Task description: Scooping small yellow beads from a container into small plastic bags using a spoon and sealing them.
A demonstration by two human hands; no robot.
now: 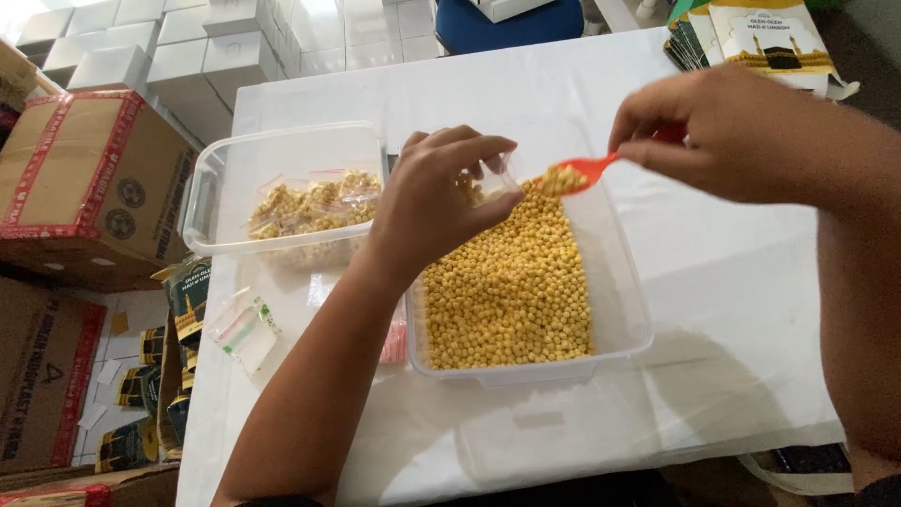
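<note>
Right hand (727,127) spoons (589,169) chickpeas (511,291) toward left hand's (441,202) bag (493,178)

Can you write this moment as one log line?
left hand: holds small clear bag | right hand: holds red spoon of yellow balls | clear tub: yellow balls

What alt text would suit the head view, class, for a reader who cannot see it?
A right hand holds a red spoon of yellow pellets beside a small clear bag in the left hand, above a clear tub of pellets. A second tub holds filled bags.
</note>
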